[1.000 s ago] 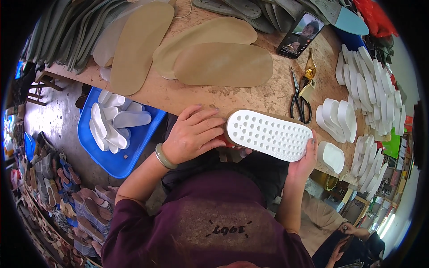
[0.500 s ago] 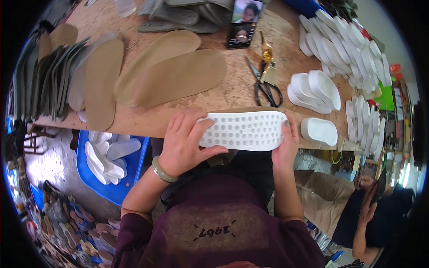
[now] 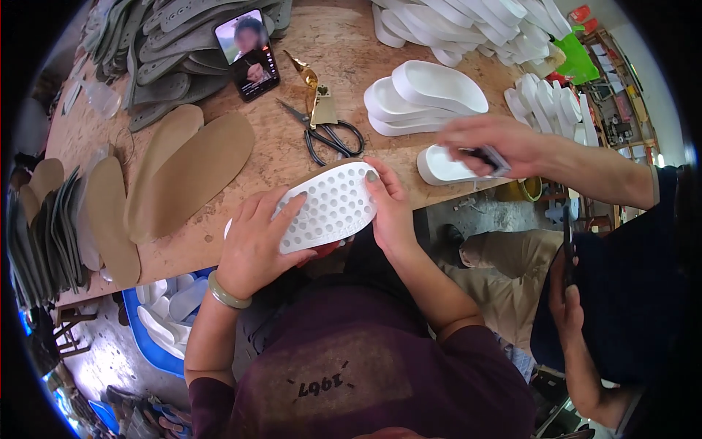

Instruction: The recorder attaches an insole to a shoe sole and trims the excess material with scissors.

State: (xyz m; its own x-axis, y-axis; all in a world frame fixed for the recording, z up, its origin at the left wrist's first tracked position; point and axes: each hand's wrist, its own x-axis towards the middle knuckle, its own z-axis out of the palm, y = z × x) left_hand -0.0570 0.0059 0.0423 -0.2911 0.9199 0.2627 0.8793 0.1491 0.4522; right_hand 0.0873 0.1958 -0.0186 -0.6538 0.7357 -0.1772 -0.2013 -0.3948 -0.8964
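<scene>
Between my two hands is a white shoe sole (image 3: 333, 205), its face full of round dimples turned up toward me. My left hand (image 3: 256, 227) grips its left end, fingers over the dimples and thumb along the near edge. At the right end my right hand (image 3: 393, 208) is closed on the sole, thumb on top. A strip of brown insole (image 3: 319, 173) shows along the sole's far edge. Something red (image 3: 325, 251) peeks out below the near edge. Just beyond lie black-handled scissors (image 3: 329, 139) and a gold-coloured piece (image 3: 322, 107).
A co-worker's hand (image 3: 497, 143) with a small dark and silver object reaches over a white sole (image 3: 439, 167). White soles (image 3: 439, 84), grey soles (image 3: 183, 58), brown insoles (image 3: 197, 172) and a phone (image 3: 248, 58) occupy the table. A blue bin (image 3: 150, 344) stands below left.
My view has turned, so the tabletop things appear shifted. The sole in my hands now slants up to the right. A co-worker's arm has come in from the right over the white sole.
</scene>
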